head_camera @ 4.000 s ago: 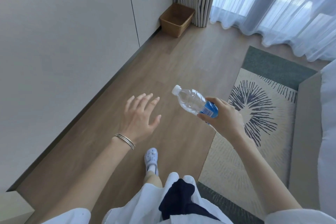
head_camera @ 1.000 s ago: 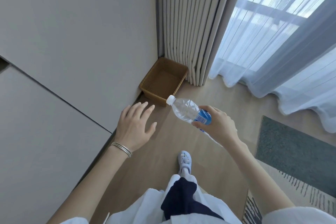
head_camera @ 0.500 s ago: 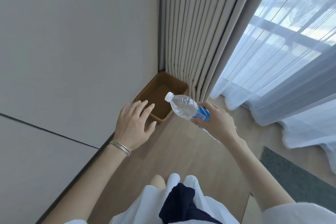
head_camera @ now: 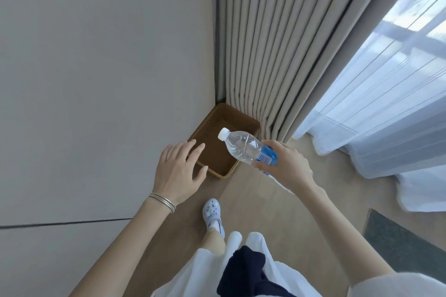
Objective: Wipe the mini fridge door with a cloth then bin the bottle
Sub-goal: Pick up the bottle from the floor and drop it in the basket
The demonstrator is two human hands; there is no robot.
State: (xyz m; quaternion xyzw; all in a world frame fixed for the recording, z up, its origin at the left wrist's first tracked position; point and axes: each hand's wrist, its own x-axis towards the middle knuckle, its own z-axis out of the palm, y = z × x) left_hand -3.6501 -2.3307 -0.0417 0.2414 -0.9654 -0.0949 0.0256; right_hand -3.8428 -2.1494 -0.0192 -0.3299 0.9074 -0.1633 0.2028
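Note:
My right hand [head_camera: 287,166] grips a clear plastic bottle [head_camera: 241,146] with a white cap and blue label, holding it by its lower part. The bottle is tilted, its cap end over the brown woven bin [head_camera: 223,113] that stands on the floor in the corner. My left hand [head_camera: 177,171] hovers open with fingers spread over the bin's left rim, holding nothing. The bin looks empty inside. No fridge or cloth is in view.
A plain grey wall panel [head_camera: 96,79] runs along the left. Beige pleated curtains [head_camera: 277,43] hang just behind the bin, with sheer white curtains [head_camera: 386,116] to the right. Wooden floor [head_camera: 265,212] lies beneath me; a dark rug edge [head_camera: 398,243] lies at lower right.
I have walked up to the corner: the bin has come closer and now lies right under both hands. The bottle's cap end is now over the bin opening.

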